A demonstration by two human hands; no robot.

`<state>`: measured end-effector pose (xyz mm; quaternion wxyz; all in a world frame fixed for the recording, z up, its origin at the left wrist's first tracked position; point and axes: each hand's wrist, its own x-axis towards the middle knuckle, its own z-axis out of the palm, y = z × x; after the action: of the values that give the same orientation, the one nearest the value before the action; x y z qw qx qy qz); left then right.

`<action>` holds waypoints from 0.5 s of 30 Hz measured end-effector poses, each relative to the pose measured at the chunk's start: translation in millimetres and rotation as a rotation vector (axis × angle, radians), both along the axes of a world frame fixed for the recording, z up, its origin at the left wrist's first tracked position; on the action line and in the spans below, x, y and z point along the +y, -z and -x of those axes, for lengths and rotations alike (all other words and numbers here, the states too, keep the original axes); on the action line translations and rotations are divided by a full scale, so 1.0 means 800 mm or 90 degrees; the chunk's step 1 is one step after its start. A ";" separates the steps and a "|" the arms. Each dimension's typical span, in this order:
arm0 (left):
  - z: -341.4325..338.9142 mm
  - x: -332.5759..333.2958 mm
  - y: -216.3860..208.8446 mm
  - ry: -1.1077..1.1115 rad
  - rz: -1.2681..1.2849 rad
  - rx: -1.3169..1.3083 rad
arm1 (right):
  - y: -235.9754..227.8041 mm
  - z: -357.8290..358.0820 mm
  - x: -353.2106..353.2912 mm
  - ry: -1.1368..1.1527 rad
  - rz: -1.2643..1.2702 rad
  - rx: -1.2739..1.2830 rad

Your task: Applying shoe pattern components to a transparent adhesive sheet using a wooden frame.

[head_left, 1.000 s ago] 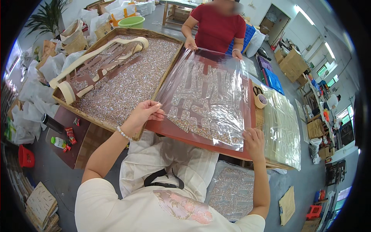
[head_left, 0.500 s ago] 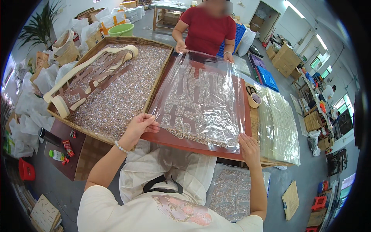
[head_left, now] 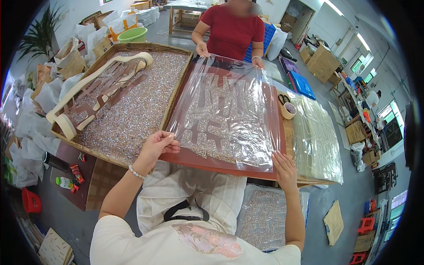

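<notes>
Clearly your left hand (head_left: 155, 145) and right hand (head_left: 283, 167) pinch the near corners of the clear plastic sheet (head_left: 227, 115), which stretches away toward the far side.

film (head_left: 229, 115): clear, glossy, carrying silvery glitter letter shapes
board (head_left: 278, 132): reddish brown, showing as a border round the film
tray (head_left: 132, 110): tan wooden rim, filled with speckled silver glitter
strips (head_left: 95, 81): cream, looping over brown cut-out shapes in the tray
co-worker's shirt (head_left: 232, 33): plain red
basin (head_left: 132, 34): light green
crate (head_left: 302, 84): blue
wearer's top (head_left: 176, 238): cream, with a pink floral print
bracelet (head_left: 137, 172): white beads
stacked sheets (head_left: 318, 137): clear, with pale outlines
floor (head_left: 340, 194): grey
stool (head_left: 31, 203): red
</notes>
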<state>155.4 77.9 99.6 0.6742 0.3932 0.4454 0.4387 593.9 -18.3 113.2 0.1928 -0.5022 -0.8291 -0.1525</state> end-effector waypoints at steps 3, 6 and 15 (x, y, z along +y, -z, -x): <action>0.000 -0.006 0.005 0.000 0.030 0.014 | 0.006 -0.002 -0.003 -0.001 0.005 -0.008; -0.005 0.000 0.013 -0.019 0.018 -0.004 | 0.014 -0.008 0.004 -0.009 -0.003 0.025; -0.006 0.052 0.002 -0.056 -0.096 0.079 | 0.005 -0.015 0.031 -0.042 0.022 0.039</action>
<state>160.0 119.5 98.0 0.5938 0.4491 0.4690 0.4751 606.2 6.3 109.4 0.2142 -0.4821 -0.8415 -0.1164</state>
